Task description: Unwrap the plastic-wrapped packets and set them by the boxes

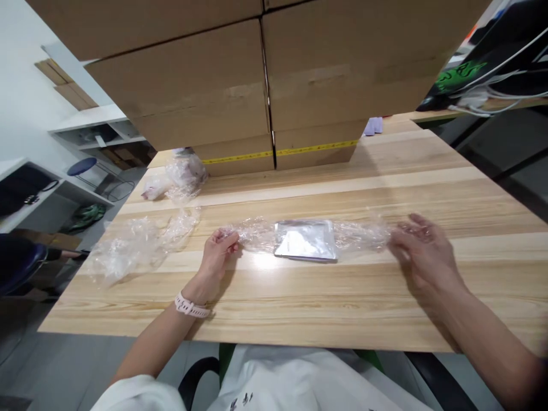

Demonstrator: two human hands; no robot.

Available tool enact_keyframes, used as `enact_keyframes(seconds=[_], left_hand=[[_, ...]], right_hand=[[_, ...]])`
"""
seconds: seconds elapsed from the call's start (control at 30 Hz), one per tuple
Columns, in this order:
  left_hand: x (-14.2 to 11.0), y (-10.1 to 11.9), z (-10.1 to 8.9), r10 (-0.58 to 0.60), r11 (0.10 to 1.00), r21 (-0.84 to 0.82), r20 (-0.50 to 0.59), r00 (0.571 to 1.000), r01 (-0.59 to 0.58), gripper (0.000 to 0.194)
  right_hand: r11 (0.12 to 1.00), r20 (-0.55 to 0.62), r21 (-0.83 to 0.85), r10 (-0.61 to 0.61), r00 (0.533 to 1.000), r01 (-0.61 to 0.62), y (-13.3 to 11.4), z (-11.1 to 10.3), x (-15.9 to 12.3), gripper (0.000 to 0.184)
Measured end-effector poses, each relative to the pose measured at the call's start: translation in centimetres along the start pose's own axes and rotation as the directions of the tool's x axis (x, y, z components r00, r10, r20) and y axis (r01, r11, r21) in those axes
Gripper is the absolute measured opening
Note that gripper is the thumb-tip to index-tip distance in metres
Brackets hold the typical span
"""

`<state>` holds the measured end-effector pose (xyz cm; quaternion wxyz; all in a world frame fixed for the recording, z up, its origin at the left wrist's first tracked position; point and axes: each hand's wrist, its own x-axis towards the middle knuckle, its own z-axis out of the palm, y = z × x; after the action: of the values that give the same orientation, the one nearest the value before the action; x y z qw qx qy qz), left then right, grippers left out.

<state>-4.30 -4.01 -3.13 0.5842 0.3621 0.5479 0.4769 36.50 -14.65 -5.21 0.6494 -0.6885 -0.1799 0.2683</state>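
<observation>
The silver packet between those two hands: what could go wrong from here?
The clear wrap looks thin, so it might tear if the left hand and right hand pull hard on its ends. The silver packet, which neither hand grips directly, could then slip. The loose plastic lies by the left edge of the table and might slide off.
</observation>
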Motion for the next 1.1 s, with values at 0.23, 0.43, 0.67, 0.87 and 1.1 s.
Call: enact_keyframes(seconds=[0.23,0.43,0.67,0.87,1.1], left_hand=[[1.7,2.6,0.9,0.078,0.993,-0.087,-0.081,0.994,-0.085,0.067],[-1.3,3.5,3.8,0.537,0.834,0.123,0.048,0.842,-0.538,0.067],[-4.5,-0.2,7.8,0.39,0.264,0.32,0.827,0.404,-0.91,0.023],[-2.5,-2.1,9.2,0.022,0.033,0.325,0.945,0.326,-0.945,0.071],[-1.8,-1.0,7.1,0.064,0.048,0.253,0.965,0.255,-0.966,0.05]], right_hand=[[0.537,0.538,-0.297,-0.589,0.603,0.789,-4.7,1.8,-3.1,0.028],[0.487,0.927,-0.172,-0.213,0.308,0.856,-2.3,9.3,-4.0,0.034],[0.888,0.866,-0.223,-0.009,0.499,0.403,-1.3,11.6,-2.4,0.033],[0.957,0.654,-0.231,0.021,0.756,0.173,-0.5,8.6,-0.8,0.04],[0.631,0.544,-0.505,-0.298,0.785,0.589,-2.7,4.9,0.5,0.018]])
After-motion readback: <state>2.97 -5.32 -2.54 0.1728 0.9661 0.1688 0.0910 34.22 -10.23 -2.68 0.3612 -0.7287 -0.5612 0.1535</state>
